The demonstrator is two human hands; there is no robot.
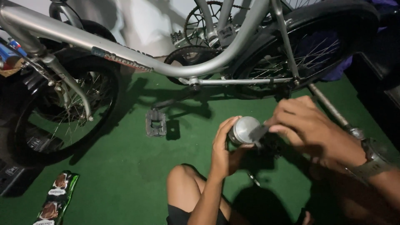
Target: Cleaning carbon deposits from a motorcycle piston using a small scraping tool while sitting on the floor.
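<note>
My left hand (225, 150) grips a small round tin with a silver lid (245, 130), held upright over my bent knee (183, 183). My right hand (308, 127), with a watch on its wrist (373, 160), pinches a thin dark flat tool (259, 132) whose tip rests on the edge of the lid. A silver bicycle frame (137, 60) stands just beyond both hands on a green mat (125, 166). Its left pedal (156, 123) hangs low near the floor.
The bicycle's front wheel (62, 112) fills the left side and its rear wheel (308, 50) the upper right. A strip of snack sachets (56, 204) lies at the lower left. Dark boxes (10, 175) sit at the left edge, dark furniture (379, 79) at the right.
</note>
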